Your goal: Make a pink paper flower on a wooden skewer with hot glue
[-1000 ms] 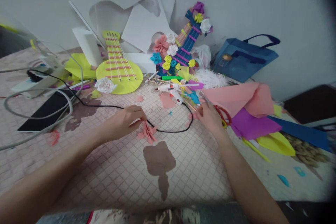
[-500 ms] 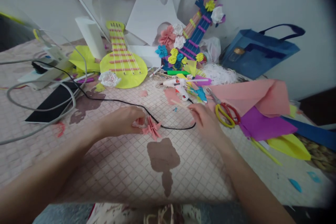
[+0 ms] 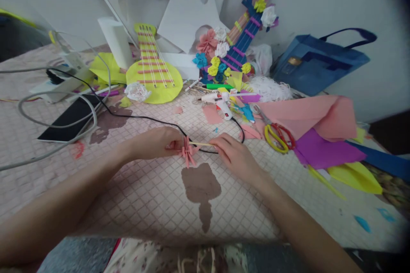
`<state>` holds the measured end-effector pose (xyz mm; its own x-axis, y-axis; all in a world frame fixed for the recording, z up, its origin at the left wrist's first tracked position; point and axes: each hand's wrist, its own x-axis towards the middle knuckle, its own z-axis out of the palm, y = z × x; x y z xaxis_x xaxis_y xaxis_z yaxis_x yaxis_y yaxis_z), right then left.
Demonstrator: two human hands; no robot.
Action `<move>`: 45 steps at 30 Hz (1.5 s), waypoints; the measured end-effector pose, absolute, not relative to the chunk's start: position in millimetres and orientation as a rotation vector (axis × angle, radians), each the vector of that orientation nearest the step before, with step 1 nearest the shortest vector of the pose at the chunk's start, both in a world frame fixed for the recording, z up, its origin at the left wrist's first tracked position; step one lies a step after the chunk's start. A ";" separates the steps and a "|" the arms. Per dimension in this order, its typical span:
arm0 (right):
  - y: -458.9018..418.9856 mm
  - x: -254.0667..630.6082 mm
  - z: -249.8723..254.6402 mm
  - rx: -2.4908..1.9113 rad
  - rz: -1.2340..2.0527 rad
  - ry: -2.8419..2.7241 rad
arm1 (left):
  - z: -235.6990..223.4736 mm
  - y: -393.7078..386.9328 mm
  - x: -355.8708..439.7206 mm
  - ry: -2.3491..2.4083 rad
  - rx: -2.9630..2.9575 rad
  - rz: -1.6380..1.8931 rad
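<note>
A pink paper flower (image 3: 188,153) with narrow pointed petals is pinched in my left hand (image 3: 162,141), whose fingers are closed at its left side. My right hand (image 3: 231,153) grips a thin wooden stick (image 3: 200,143) between thumb and fingers. The stick lies almost level and its left end reaches the flower; whether it touches the petals or goes between them I cannot tell. Just behind both hands runs a black cord (image 3: 150,117). A white glue gun (image 3: 221,101) rests farther back, beyond my right hand.
Yellow-and-red-handled scissors (image 3: 276,137) and pink crepe paper (image 3: 307,115) lie to the right. Behind stand a yellow paper guitar (image 3: 160,81) and a blue one (image 3: 238,49) with paper flowers. A dark tablet-like panel (image 3: 68,119) and grey cable lie left. A blue bag (image 3: 307,68) stands back right.
My right hand has moved left with the stick, bringing its end to the pink flower. The flower now stands more upright in my left hand. The view has shifted slightly.
</note>
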<state>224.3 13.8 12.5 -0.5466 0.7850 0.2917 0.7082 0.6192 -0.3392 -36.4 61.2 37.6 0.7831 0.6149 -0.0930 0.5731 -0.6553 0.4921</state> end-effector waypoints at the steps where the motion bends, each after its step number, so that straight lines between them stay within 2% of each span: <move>1: 14.1 224.4 12.2 -1.190 0.247 -2.414 | 37.5 61.6 -37.2 0.891 2.461 0.114; 12: -1.2 200.2 9.5 -0.973 0.018 -2.573 | 38.5 66.2 -42.3 0.966 2.426 0.116; 21: -1.9 187.5 -2.3 -1.002 0.027 -2.624 | 42.2 63.8 -44.9 0.892 2.493 0.386; 28: -1.9 185.8 -5.4 -1.005 0.023 -2.579 | 51.0 53.9 -36.1 0.703 2.495 0.408; 35: -2.5 187.6 -8.0 -1.012 0.009 -2.557 | 33.9 37.4 -30.5 0.624 2.479 0.483; 45: -0.6 187.5 -9.8 -1.033 0.016 -2.542 | 12.7 20.4 -24.6 0.841 2.657 0.613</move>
<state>187.5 -0.6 -9.8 -0.6493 0.6726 0.3550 0.6681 0.7275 -0.1563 -24.6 20.4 12.7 0.7395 0.5984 0.3082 0.4765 -0.7888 0.3882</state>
